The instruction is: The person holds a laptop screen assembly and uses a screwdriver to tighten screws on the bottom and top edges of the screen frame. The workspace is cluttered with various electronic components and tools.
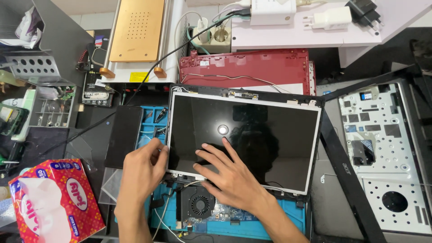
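A bare laptop screen panel (270,130), dark glass in a thin metal frame, lies across an opened laptop. My left hand (141,168) grips the panel's near left corner with curled fingers. Spread flat, my right hand (229,175) presses on the lower left of the glass. Below the panel the laptop's board and round cooling fan (200,204) show, resting on a blue work mat (270,225). Thin wires trail from under the panel near both hands.
A red and white tissue box (54,202) sits front left. A dark phone (123,135) lies left of the panel. Behind are a red laptop lid (247,67) and a heating plate machine (137,31). A black bezel frame (346,175) and grey chassis plate (387,144) lie right.
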